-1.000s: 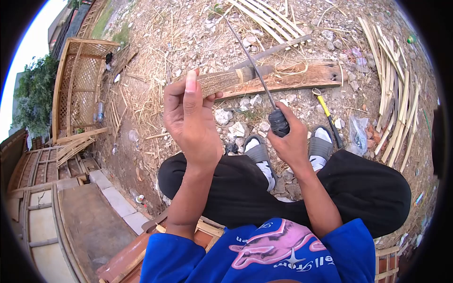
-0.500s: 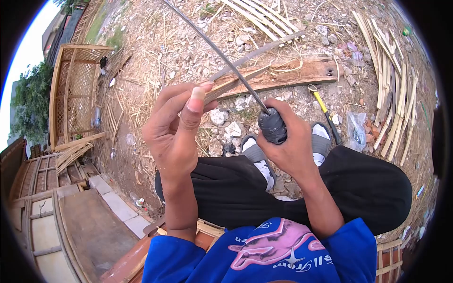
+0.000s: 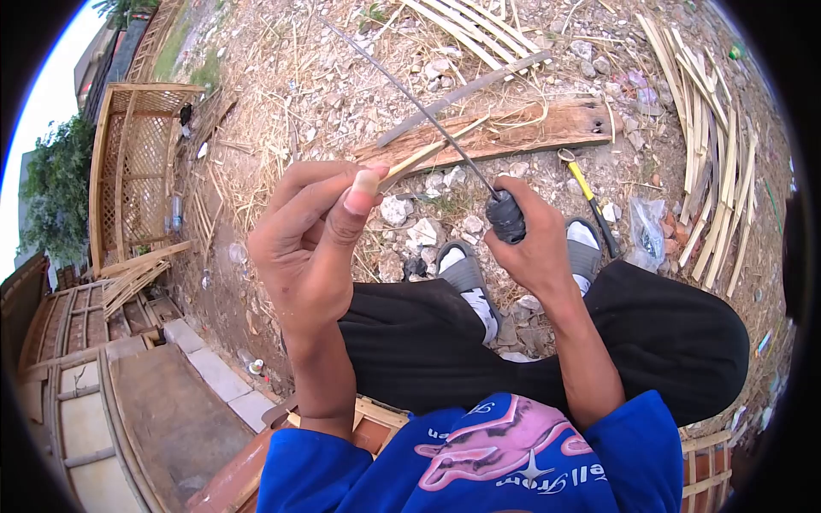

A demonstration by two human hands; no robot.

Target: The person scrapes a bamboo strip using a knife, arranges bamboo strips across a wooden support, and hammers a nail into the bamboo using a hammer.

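- Stony ground (image 3: 256, 103), strewn with straw and wood shavings, fills most of the view; a lattice-panelled wooden frame (image 3: 141, 175) stands at the left, near a leafy tree (image 3: 60, 175).
- On that ground, beyond the person's feet, lies a rough wooden plank (image 3: 547, 135), with a grey stick (image 3: 462, 98) angled beside it.
- Left hand (image 3: 312, 235): raised, pinching one end of a thin pale strip (image 3: 423, 156) between thumb and fingers.
- That strip slants up and rightward from the pinch, in front of the plank as seen from above.
- Right hand (image 3: 532, 235): closed around the black-wrapped handle (image 3: 506, 220) of a long, thin metal tool (image 3: 402, 85).
- The tool's shaft points away to the upper left and crosses the strip in the view; whether the two touch cannot be told.
- Right of the plank's near edge lies a yellow-and-black-handled implement (image 3: 587, 195), its lower end near one grey sandal (image 3: 583, 255).
- Beside it sits a clear plastic bag (image 3: 647, 231); farther right, pale slats (image 3: 710, 154) lie in a loose bundle.
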